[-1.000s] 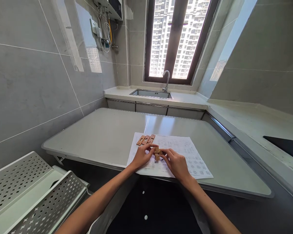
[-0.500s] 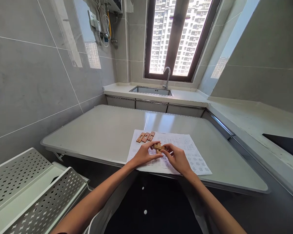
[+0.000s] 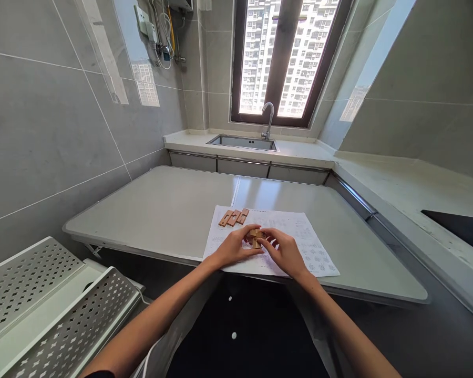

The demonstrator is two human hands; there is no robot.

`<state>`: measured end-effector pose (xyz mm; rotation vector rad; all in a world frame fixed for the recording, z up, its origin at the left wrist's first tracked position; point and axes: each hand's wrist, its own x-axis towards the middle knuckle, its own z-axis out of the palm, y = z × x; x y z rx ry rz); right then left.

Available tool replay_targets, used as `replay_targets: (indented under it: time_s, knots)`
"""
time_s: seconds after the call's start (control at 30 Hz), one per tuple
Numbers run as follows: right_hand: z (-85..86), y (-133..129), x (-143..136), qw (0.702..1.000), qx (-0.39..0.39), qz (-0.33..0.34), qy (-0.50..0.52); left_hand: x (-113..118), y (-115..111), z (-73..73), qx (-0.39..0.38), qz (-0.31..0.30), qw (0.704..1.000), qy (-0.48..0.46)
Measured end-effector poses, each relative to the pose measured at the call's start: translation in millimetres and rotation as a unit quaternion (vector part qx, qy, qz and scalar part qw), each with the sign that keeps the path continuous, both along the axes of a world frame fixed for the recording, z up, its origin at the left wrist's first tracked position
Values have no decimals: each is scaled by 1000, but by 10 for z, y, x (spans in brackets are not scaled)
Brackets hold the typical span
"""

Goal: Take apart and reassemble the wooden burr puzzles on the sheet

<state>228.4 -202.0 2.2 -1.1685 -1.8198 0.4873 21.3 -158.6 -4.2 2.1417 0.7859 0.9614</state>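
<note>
A small wooden block puzzle (image 3: 256, 239) is held between both hands above the printed paper. My left hand (image 3: 236, 247) grips its left side, thumb below and fingers over the top. On the right side, my right hand (image 3: 284, 251) pinches it with thumb and fingers. The fingers hide part of the puzzle. Three flat wooden pieces with cut-outs (image 3: 233, 217) lie side by side at the top left of the white paper (image 3: 299, 226), beyond my left hand.
The paper lies at the near edge of a pale table (image 3: 173, 210). Behind are a sink (image 3: 242, 142) and faucet (image 3: 268, 118) under a window. White perforated racks (image 3: 82, 320) stand at the lower left, and a counter (image 3: 402, 184) runs along the right.
The view has shifted slightly. The wooden puzzle has turned a little between the fingers, and both hands still hold it.
</note>
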Motion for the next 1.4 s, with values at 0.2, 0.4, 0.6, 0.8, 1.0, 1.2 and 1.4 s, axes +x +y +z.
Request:
replay_targets:
  time_s: [0.2,0.4,0.6,0.8,1.0,1.2,1.4]
  knots:
    - [-28,54,29,997,-24,-9,70,-10,30,-6,-31,0,999,-43]
    - [-121,103,38,993,-86,32,79,-34,27,55,-75,-24,993,-87]
    - [-100,152,6,986,-115,75,90,-43,10,74,-115,-53,988,-93]
    - [-107,126,30,974,-156,86,142,-47,56,-3,-126,-38,987,-90]
    - [-78,112,-61,927,-262,123,237,-52,32,27,-123,-51,987,-89]
    - [-61,65,-165,885,-329,117,308,-83,-6,68,-97,-28,993,-67]
    - [-49,175,75,873,-326,63,357,-37,80,4,-79,11,995,-62]
